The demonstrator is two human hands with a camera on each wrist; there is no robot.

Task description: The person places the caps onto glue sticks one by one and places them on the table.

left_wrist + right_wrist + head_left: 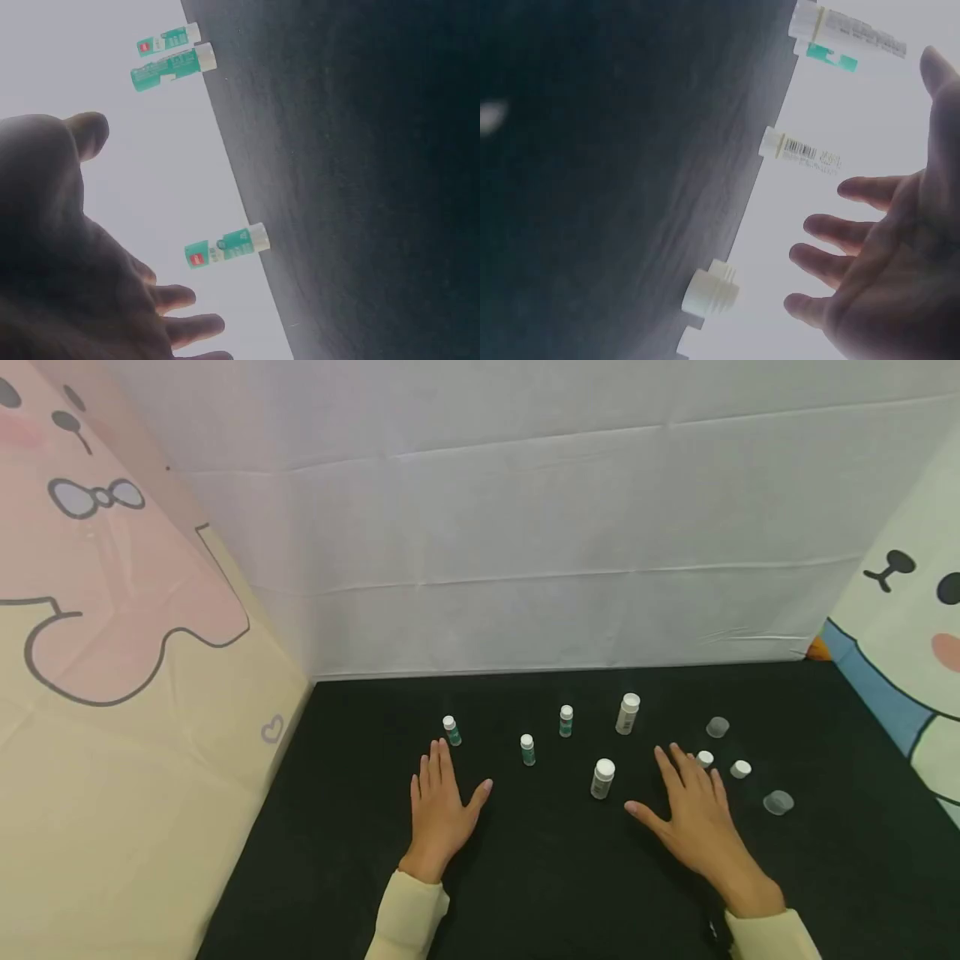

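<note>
We see both hands spread wide over the black bench [525, 877], palms down, with nothing in either of them. The left hand [441, 817] has its fingers straight and its thumb held well out; just beyond its fingertips is the leftmost green-labelled bottle [453, 734], near the middle finger and index finger. The second green-labelled bottle [528, 752] is to the right of that hand, farther in than the thumb tip, and the third green-labelled bottle [566, 723] is farther right and closer to the white backdrop [510, 568]. In the left wrist view we find all three apart from the hand, two of them close together and one near the fingers. The right hand [699, 820] is fanned out, its thumb pointing toward the near white bottle [602, 779], which is a little way off to its left. The far white bottle [627, 715] is beyond the index finger, somewhat to the left. Close by the fingers of that hand we see one short white cap [705, 758], partly covered from the head camera, and a second short white cap [741, 769] just to its right. The right wrist view shows a gap between these fingers and the pieces. One clear cup [717, 727] is beyond the caps, and another clear cup [778, 802] is right of the hand.
</note>
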